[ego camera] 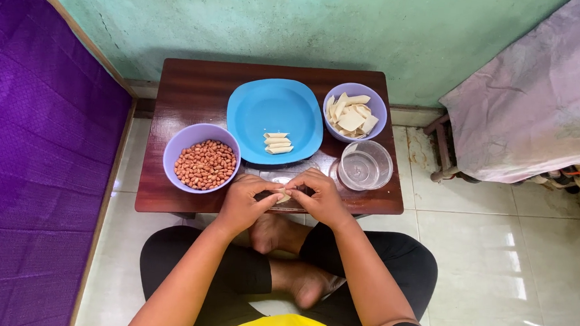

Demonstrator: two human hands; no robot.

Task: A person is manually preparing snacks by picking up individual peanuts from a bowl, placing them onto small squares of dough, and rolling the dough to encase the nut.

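Setting: a person is sitting cross-legged on a pale tiled floor (498, 263) before a low dark wooden tabletop (187, 89), with a green wall behind it.
Left hand: the left hand (246, 204) is curling its fingers at the tabletop's near edge, pinching one end of a small pale pastry strip (283, 197).
Right hand: the right hand (321, 197) is closing its fingertips on the other end of the same strip, touching the left hand.
Near left: a lilac bowl of peanuts (204, 163) is sitting just beside the left hand.
Near right: a clear glass bowl (365, 165) is standing just beside the right hand.
Middle: a blue plate (266, 108) is carrying three rolled pastry pieces (278, 143) at its near edge.
Far right: a second lilac bowl holding flat pastry squares (352, 117) is standing just behind the glass bowl.
Sides: purple cloth (30, 134) is lying at the left; a covered rack (542, 98) is standing at the right.
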